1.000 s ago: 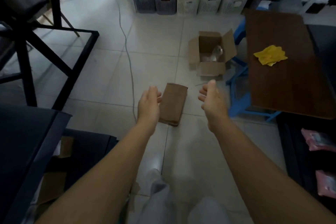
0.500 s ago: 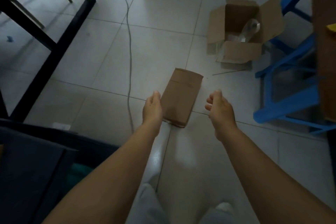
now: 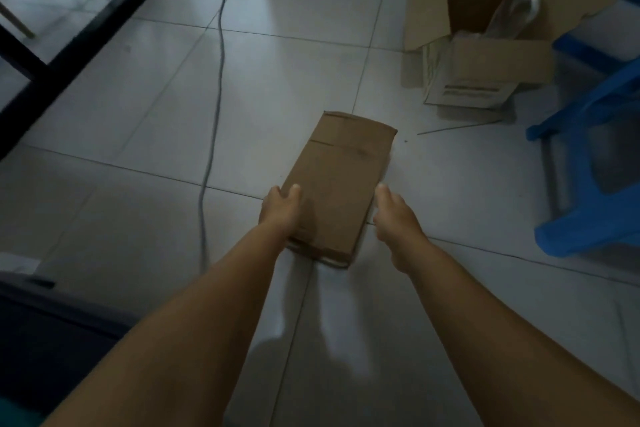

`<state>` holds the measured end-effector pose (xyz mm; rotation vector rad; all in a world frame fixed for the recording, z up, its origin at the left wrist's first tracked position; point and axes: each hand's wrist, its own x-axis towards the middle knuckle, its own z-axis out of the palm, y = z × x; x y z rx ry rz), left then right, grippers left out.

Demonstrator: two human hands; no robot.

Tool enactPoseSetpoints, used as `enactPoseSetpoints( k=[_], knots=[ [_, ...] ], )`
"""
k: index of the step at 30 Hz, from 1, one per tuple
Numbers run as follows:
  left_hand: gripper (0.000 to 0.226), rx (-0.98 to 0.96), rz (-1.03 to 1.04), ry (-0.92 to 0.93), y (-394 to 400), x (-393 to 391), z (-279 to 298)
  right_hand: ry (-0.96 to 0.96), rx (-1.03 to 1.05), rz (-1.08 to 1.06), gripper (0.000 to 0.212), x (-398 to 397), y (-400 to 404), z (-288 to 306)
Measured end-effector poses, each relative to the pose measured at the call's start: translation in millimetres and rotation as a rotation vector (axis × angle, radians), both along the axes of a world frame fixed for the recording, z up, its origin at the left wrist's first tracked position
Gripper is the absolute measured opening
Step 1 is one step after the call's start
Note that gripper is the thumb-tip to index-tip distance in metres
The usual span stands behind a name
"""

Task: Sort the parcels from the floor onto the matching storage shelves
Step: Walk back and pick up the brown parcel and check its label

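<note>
Forearms: both bare, reaching fwd & down from bottom of view toward the floor.
Left hand: on the near-left edge of the flat brown parcel; thumb lies on the top face, other fingers wrap the left side. Grasping the parcel by that edge.
Right hand: at the parcel's right edge, fingers curled, thumb tip up by the edge. Looks touching or just beside it; can't tell if it has closed on the parcel.
Parcel: flat cardboard, long axis running away from the person, tilted a bit to the right; lies on the floor, spanning a grout line. Near end between the 2 hands. Whether the near end is lifted: can't tell.
Floor: pale glossy tiles, dim light.
Cable: thin grey, runs near-to-far on the tiles, left of the parcel, apart from it.
Thin stick: lies on the floor just beyond the parcel's far-right corner, in front of the open box.
Open box: cardboard, flaps up, far right; clear plastic wrap inside.
Blue plastic chair: right edge, beside the open box.
Black frame: dark metal bars, far left.
Dark blue object: near-left corner, blurred, can't ID.
</note>
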<state>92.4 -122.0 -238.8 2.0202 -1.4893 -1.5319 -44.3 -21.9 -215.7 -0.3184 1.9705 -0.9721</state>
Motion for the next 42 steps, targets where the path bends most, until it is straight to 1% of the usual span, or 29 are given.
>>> enactPoseSetpoints(
  k=[4, 6, 8, 12, 16, 18, 21, 24, 27, 28, 29, 31, 33, 36, 38, 40, 41, 42],
  knots=[
    [0.071, 0.010, 0.060, -0.088, -13.4, -2.0, -41.5, 0.000, -0.006, 0.108, 0.050, -7.0, -8.4, -43.6],
    [0.069, 0.015, 0.064, -0.106, -21.8, -4.2, -51.5, -0.025, -0.017, 0.132, 0.054, -5.6, -12.8, -63.6],
    [0.064, -0.001, 0.017, -0.132, -28.1, -7.3, -57.0, -0.057, -0.033, 0.149, 0.061, -3.5, -16.9, -78.8],
    [0.052, 0.000, -0.017, -0.206, -30.4, -10.8, -61.0, -0.112, -0.065, 0.109, 0.072, -3.3, -17.6, -85.2],
    [0.047, 0.002, -0.016, -0.227, -29.4, -19.6, -52.1, -0.056, -0.063, 0.062, 0.070, -17.3, -12.1, -84.9],
    [0.047, -0.017, -0.018, -0.173, -27.7, -29.3, -43.3, -0.040, -0.063, 0.012, 0.069, -27.1, -9.4, -87.5],
    [0.049, -0.071, -0.050, -0.074, -17.0, -43.2, -26.9, -0.044, -0.038, -0.081, 0.074, -40.5, -0.8, -91.5],
    [0.037, -0.111, -0.103, 0.029, -0.3, -50.5, -13.0, -0.137, -0.023, -0.190, 0.080, -50.5, 11.1, -95.2],
    [0.015, -0.032, -0.142, 0.183, 10.1, -55.1, -0.7, -0.269, -0.011, -0.244, 0.090, -52.9, 21.3, -97.7],
    [0.014, -0.001, -0.171, 0.225, 10.5, -55.7, -0.2, -0.287, -0.008, -0.239, 0.093, -52.5, 22.8, -98.4],
    [0.015, 0.020, -0.201, 0.236, 10.2, -56.1, -0.3, -0.287, 0.004, -0.225, 0.099, -52.3, 23.8, -97.7],
    [0.014, 0.026, -0.251, 0.216, 10.8, -56.2, -0.7, -0.278, 0.026, -0.210, 0.118, -54.3, 22.5, -97.4],
    [0.018, 0.015, -0.249, 0.202, 12.1, -56.1, -1.0, -0.259, 0.026, -0.186, 0.131, -61.6, 16.5, -102.6],
    [0.034, 0.012, -0.238, 0.217, 13.8, -60.2, -2.1, -0.231, -0.047, -0.119, 0.131, -60.2, 7.3, -71.0],
    [0.046, -0.008, -0.223, 0.248, 17.7, -65.8, 1.4, -0.172, -0.074, -0.097, 0.122, -54.1, 3.9, -43.0],
    [0.044, -0.022, -0.225, 0.264, 19.1, -73.5, 2.8, -0.093, -0.063, -0.100, 0.115, -54.0, 1.1, -29.8],
    [0.042, -0.012, -0.244, 0.270, 22.1, -76.8, 6.1, -0.036, -0.030, -0.095, 0.115, -56.0, 0.8, -27.5],
    [0.046, 0.013, -0.260, 0.278, 26.1, -79.8, 8.8, 0.032, 0.010, -0.088, 0.117, -58.1, 1.4, -26.7]
  ],
)
